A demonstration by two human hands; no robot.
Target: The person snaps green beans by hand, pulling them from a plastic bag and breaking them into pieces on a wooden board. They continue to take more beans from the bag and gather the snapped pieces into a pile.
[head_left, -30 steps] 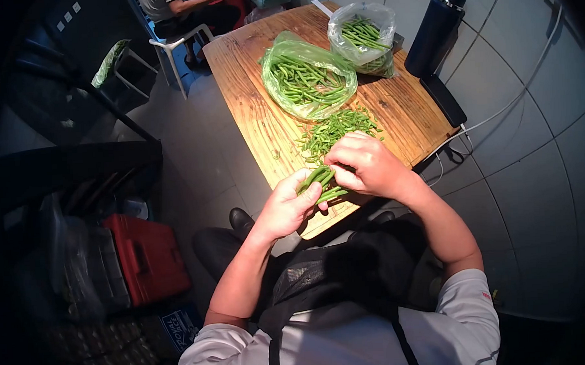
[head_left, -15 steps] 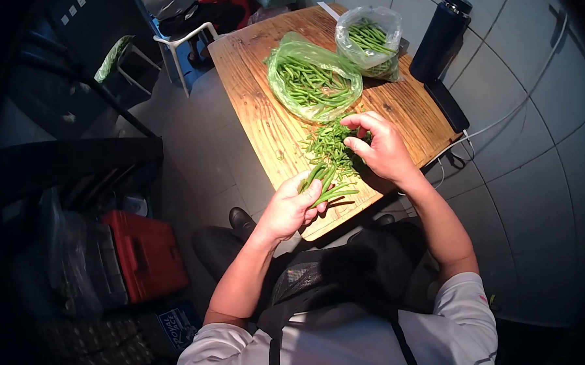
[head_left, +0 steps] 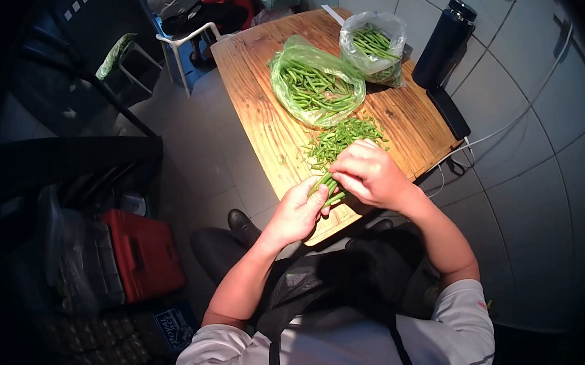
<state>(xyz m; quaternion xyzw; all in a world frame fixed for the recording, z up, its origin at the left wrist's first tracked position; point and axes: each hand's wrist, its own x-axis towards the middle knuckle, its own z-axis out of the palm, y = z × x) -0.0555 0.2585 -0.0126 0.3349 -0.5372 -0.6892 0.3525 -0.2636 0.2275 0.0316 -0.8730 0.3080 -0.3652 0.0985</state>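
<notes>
Several long green beans (head_left: 332,188) are gripped in my left hand (head_left: 298,211), over the near end of the wooden table (head_left: 250,106). My right hand (head_left: 369,174) has its fingers pinched together at the ends of those beans; its fingertips partly cover them. Just beyond both hands lies a loose pile of short green bean pieces (head_left: 343,138). Behind the pile, an open green plastic bag (head_left: 355,76) holds many long beans. A clear plastic bag (head_left: 397,28) with more beans stands beside it to the right.
A dark bottle (head_left: 444,42) and a black phone-like device (head_left: 449,113) with a white cable are at the table's right edge, by the tiled wall. A red case (head_left: 145,254) is at the lower left. A seated person (head_left: 197,17) is partly visible beyond the table.
My right hand has moved from above the pile toward me, down to the beans in my left hand. Its fingers were apart and are now pinched. More of the pile shows.
</notes>
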